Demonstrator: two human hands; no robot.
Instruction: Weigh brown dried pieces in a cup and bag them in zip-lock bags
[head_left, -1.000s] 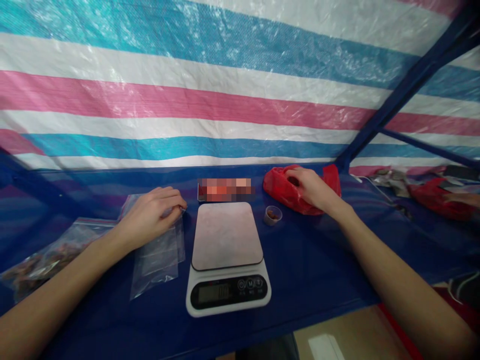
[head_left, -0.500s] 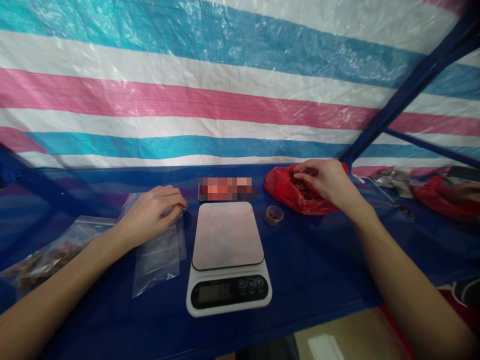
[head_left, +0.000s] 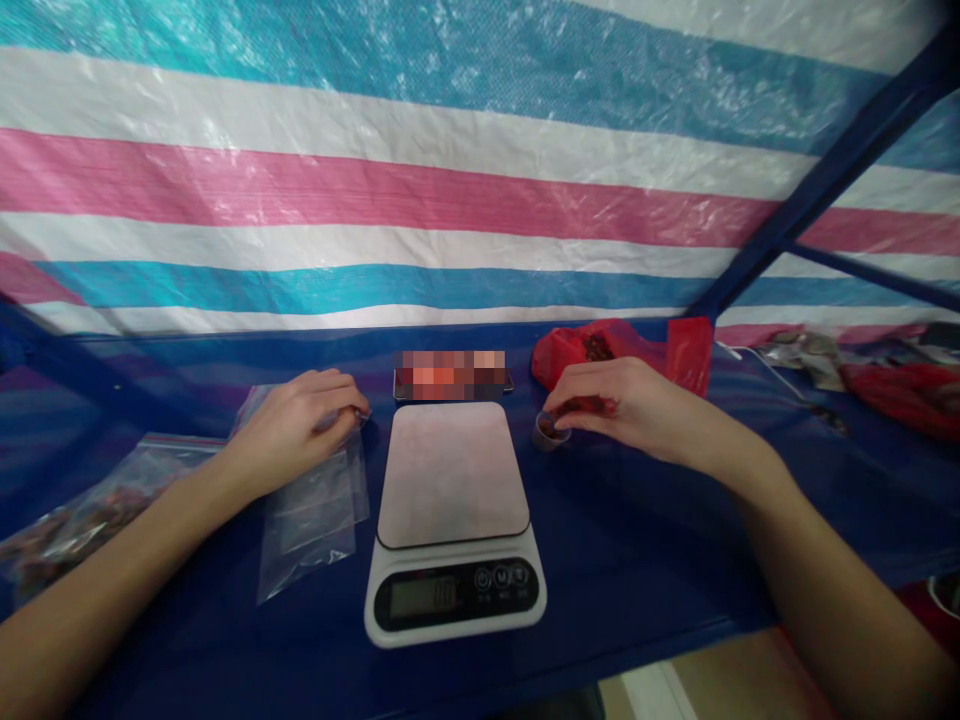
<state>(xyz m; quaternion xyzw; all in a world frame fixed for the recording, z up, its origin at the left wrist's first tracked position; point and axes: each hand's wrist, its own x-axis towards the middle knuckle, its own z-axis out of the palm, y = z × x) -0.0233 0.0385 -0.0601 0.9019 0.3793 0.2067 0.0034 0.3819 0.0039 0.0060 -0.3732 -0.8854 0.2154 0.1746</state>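
Head view: the left hand (head_left: 296, 430) rests on a stack of clear bags (head_left: 315, 505) lying flat on the blue tabletop (head_left: 637, 540), just left of the scale (head_left: 454, 525). Its grip is closed, pinching the upper edge of the top bag between thumb and fingers. The right hand (head_left: 634, 405) sits directly over a small cup (head_left: 550, 430) that stands on the tabletop just beyond the scale's right rear corner. Its grip is closed on a pinch of dark reddish-brown dried pieces (head_left: 592, 405), with the fingertips touching or nearly touching the cup rim; exact contact cannot be determined. Behind the right hand lies an open red bag (head_left: 622, 350) containing more of the same dried pieces. The scale platform is bare, and its display digits are too blurred to read. A filled clear bag (head_left: 82, 510) lies at the far left edge of the tabletop. A second red bag (head_left: 900, 395) and other items lie at the far right, well apart from both hands. Risks: the cup is small and light, so fingertip pressure on its rim could tip it and scatter the contents. Pieces released off-centre could fall onto the tabletop beside the cup. The clear bags are slick, so the pinched bag could slip from the grip or drag the one beneath it.
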